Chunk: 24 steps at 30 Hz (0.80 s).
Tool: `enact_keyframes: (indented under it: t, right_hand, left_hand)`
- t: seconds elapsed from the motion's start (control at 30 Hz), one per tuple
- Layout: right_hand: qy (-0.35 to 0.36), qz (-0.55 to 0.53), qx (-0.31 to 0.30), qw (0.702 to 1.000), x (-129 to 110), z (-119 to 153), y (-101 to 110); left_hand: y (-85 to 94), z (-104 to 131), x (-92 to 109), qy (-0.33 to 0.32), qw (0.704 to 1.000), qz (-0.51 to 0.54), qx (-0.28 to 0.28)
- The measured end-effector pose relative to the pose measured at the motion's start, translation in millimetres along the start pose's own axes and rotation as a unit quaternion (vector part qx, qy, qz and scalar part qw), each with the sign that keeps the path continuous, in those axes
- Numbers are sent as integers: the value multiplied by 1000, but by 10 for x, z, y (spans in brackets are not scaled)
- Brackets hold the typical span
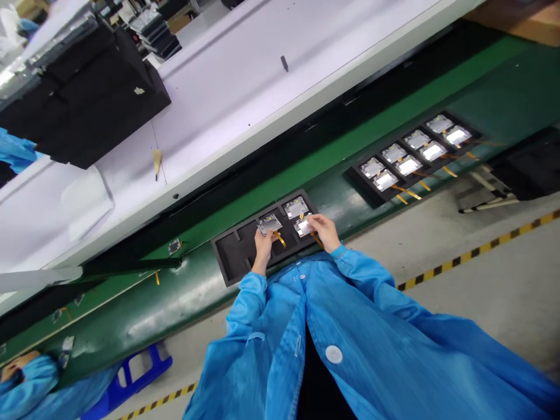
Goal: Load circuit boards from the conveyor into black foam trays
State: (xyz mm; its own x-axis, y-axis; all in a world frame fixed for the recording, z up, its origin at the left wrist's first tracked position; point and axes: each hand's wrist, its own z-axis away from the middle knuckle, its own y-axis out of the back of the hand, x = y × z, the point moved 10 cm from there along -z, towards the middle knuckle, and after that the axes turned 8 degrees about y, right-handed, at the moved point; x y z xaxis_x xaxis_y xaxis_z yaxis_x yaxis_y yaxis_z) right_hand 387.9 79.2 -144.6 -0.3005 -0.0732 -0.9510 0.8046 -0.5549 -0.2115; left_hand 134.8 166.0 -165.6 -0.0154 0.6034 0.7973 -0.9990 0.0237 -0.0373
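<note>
Green conveyor belting point(394, 128) runs slantwise across the view, backed by a long white bench point(245, 93) and fronted by a grey floor with a yellow-and-black striped line point(503, 236). On the belt just ahead of the person lies a black foam tray with rectangular pockets point(236, 254), its long axis following the belt. The left hand point(263, 245) is closed in a pinch on a small silvery rectangular circuit module with an orange flex tail point(269, 224), held at or just above a middle pocket; whether it is seated cannot be told. The right hand point(322, 229) rests its curled fingers on a second silvery module point(303, 227) in the near right pocket, though how firmly it grips is not clear. A third silvery module point(296, 207) sits in the far right pocket, untouched, just beyond the right hand and nearer to it than to the left. The tray's left pockets lie bare, on the left hand's side. Both blue smock sleeves point(363, 274) reach forward from the body. Further along the belt to the right, well apart, a second black tray filled with shiny modules point(415, 153) lies parallel to the first. At the lower left, another person's blue sleeve point(39, 379) shows beside a blue plastic stool point(135, 373).
</note>
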Motion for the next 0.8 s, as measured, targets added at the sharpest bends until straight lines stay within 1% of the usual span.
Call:
enact_keyframes:
  t: [0.07,0.13,0.2,0.27,0.37,0.43,0.5,0.57,0.63,0.7,0.8]
  right_hand:
    - [11,13,23,1000,-43,-68,203]
    - [19,26,40,999,-57,-122,359]
    - [19,32,58,998,-31,-155,472]
    - [14,29,80,996,25,-168,546]
    - [14,28,112,993,115,-171,611]
    - [19,38,126,991,160,-182,638]
    - [27,57,130,990,187,-214,660]
    - [39,87,129,987,200,-266,684]
    - [57,123,130,982,191,-328,709]
    - [80,157,132,976,167,-384,717]
    - [103,195,116,968,151,-437,662]
  left_hand:
    - [-68,-85,9,8,1000,14,-5]
    - [-125,-113,-6,22,999,38,-14]
    - [-155,-87,-58,48,996,70,-25]
    - [-159,-12,-137,83,990,110,-43]
    - [-101,162,-275,132,974,173,-57]
    - [-42,286,-356,148,968,196,-57]
    - [31,381,-405,140,971,191,-43]
    - [111,432,-417,115,980,161,-10]
    - [129,437,-406,93,989,115,12]
    - [78,396,-397,86,993,82,14]
    - [4,299,-408,93,992,88,17]
